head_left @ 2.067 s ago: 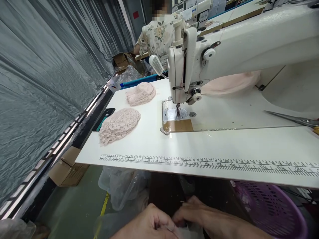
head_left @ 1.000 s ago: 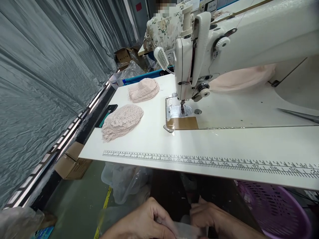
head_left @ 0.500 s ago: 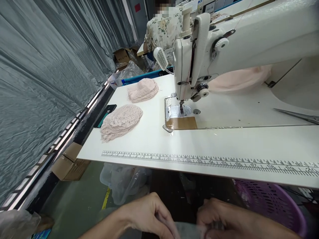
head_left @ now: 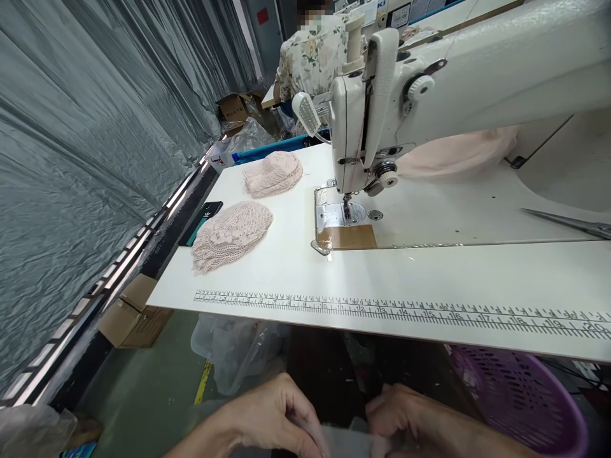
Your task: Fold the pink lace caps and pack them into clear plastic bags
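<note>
Below the table's front edge, my left hand (head_left: pixel 274 413) is closed in a pinch, thumb against the fingers. Between my two hands stretches a piece of translucent plastic film (head_left: pixel 347 441), cut off by the bottom of the view. Its other side is gripped by my right hand (head_left: pixel 403 413), whose fingers are curled and partly out of view. Above them is the white sewing table (head_left: pixel 286 270) with a printed ruler along its front. A white sewing machine (head_left: pixel 353 127) stands on it, its presser foot over the metal plate.
Two pale pink lace pieces (head_left: pixel 233 232) lie at the table's left, one overlapping a phone (head_left: pixel 203 219). Scissors (head_left: pixel 568 222) rest at right. Pink fabric (head_left: pixel 458 152) is behind the machine arm. A purple basket (head_left: pixel 529 394) stands below. Another person (head_left: pixel 312 60) sits beyond.
Both hands have shifted slightly left, the right hand a little more, with the plastic film still between them. The things on the table stay put.
</note>
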`<action>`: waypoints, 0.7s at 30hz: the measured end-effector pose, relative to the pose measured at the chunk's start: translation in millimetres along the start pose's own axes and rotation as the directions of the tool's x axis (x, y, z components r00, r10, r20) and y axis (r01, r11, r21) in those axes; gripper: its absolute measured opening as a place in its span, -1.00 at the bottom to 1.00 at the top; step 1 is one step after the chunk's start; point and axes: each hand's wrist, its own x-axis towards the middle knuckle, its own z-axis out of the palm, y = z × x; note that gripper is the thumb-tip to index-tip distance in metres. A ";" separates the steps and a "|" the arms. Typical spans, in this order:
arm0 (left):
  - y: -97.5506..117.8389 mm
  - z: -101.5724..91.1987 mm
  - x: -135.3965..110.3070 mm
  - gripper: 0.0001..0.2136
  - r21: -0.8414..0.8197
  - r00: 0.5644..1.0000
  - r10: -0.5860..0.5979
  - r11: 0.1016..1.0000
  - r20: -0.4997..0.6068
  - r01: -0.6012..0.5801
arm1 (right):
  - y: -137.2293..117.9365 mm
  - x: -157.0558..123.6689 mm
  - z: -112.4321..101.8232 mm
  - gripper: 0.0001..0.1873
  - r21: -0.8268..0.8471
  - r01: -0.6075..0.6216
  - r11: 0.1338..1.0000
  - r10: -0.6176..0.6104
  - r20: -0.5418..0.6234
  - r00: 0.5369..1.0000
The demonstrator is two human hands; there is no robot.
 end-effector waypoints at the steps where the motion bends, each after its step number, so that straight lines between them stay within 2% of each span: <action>1: -0.4 -0.4 -0.3 -0.67 0.016 1.000 0.013 1.000 0.001 -0.013 | -1.6 1.0 -0.7 -0.94 0.023 0.006 1.000 -0.006 0.018 1.000; 5: -1.1 -1.2 -0.6 -0.67 0.066 0.999 0.043 0.997 -0.003 -0.042 | -7.8 3.2 -3.0 -0.90 0.084 -0.022 0.996 0.017 0.065 0.998; 9: -0.6 -0.1 -0.9 -0.62 0.050 1.000 0.015 0.999 0.005 -0.015 | -9.6 1.1 -6.0 -0.83 0.056 -0.074 0.996 0.072 0.050 0.996; 14: 0.0 3.4 -2.6 -0.59 -0.007 1.000 0.002 1.000 0.024 -0.002 | -11.9 -5.4 -7.4 -0.84 0.002 -0.118 0.993 0.118 0.034 0.992; 18: -0.9 6.2 -1.1 -0.59 -0.102 0.996 0.020 0.995 0.082 -0.012 | -12.7 -5.7 -2.1 -0.85 -0.047 -0.105 0.993 0.107 0.035 0.994; 21: -2.7 6.7 0.4 -0.62 -0.116 0.997 0.033 0.993 0.073 -0.024 | -8.2 -2.5 3.2 -0.74 -0.025 -0.026 0.999 0.026 0.008 1.000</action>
